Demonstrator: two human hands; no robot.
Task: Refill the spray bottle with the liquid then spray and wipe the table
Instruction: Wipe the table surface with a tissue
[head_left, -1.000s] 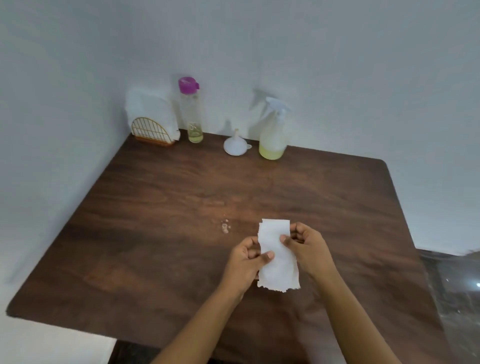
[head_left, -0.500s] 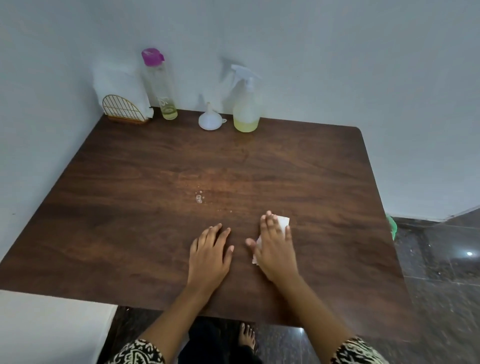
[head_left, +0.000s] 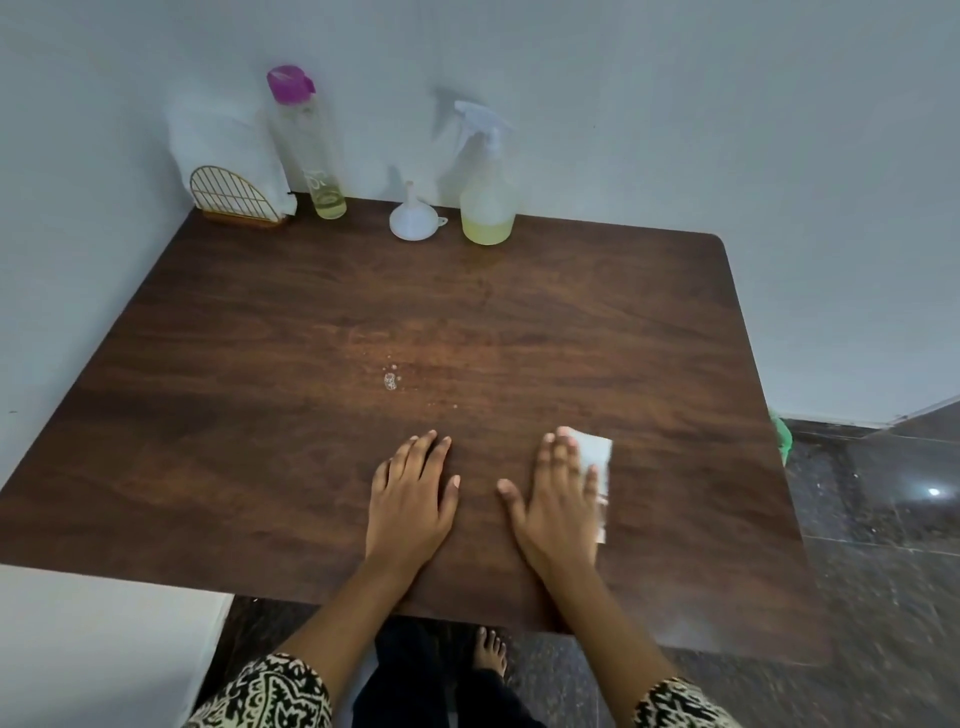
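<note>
My right hand (head_left: 556, 499) lies flat with straight fingers on a folded white paper towel (head_left: 596, 453), pressing it onto the dark wooden table (head_left: 260, 395) near the front edge. My left hand (head_left: 413, 493) rests flat on the bare wood beside it, holding nothing. A small patch of foamy droplets (head_left: 390, 381) sits on the table ahead of my hands. At the back stand the clear spray bottle (head_left: 487, 208) with yellow liquid at its bottom, a white funnel (head_left: 414, 223) turned mouth down, and a tall clear bottle with a purple cap (head_left: 311, 150).
A gold wire napkin holder (head_left: 234, 200) with white tissues stands in the back left corner against the wall. White walls border the table at the back and left. Dark tiled floor (head_left: 872, 571) lies to the right, with a green object (head_left: 782, 439) near the table's right edge.
Both hands held the paper towel up a second ago; it now lies on the table under my right hand, which has slid slightly right, and my left hand lies flat beside it.
</note>
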